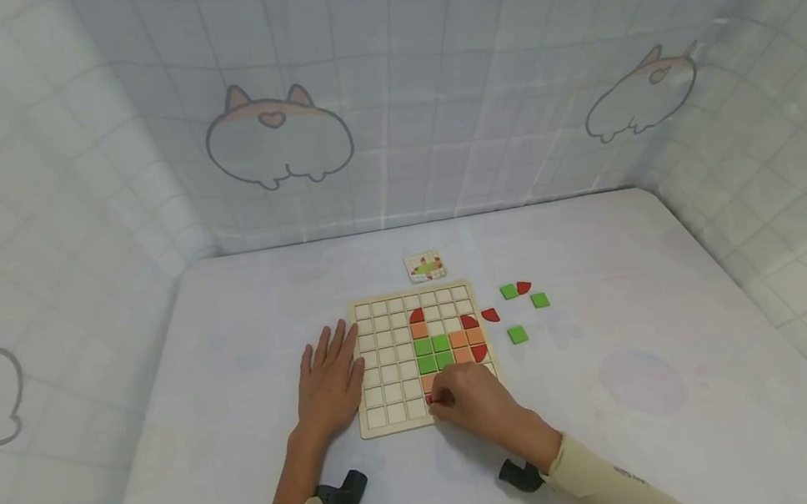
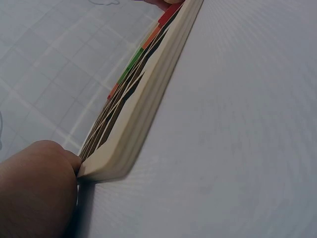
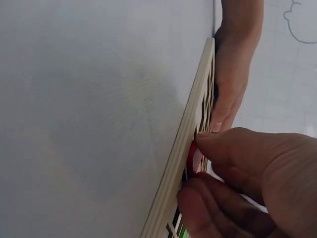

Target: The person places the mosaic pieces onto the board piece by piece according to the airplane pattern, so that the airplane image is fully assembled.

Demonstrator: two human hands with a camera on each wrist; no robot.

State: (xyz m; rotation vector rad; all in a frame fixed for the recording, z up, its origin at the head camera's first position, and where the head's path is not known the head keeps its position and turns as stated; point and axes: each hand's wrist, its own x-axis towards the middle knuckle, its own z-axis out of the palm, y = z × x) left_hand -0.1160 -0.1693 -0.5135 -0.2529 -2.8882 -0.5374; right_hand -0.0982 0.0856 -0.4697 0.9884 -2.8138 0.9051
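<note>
A wooden grid board [image 1: 390, 369] lies on the table, holding green, orange and red pieces in its right half. Beside its left edge my left hand [image 1: 329, 385] lies flat, fingers extended, thumb touching the edge; the left wrist view shows that hand [image 2: 42, 186] against the board's corner. With thumb and fingertips my right hand [image 1: 473, 399] pinches a red piece [image 3: 194, 157] at a cell near the board's front edge, just below an orange square [image 1: 429, 382]. Part of the board's lower right is hidden under this hand.
Loose green squares [image 1: 518, 334] and red quarter-round pieces [image 1: 490, 315] lie right of the board. A small pattern card [image 1: 425, 266] lies behind it. Black curved devices [image 1: 344, 491] are at both wrists. A patterned curtain [image 1: 432, 114] surrounds the table [image 1: 251, 304].
</note>
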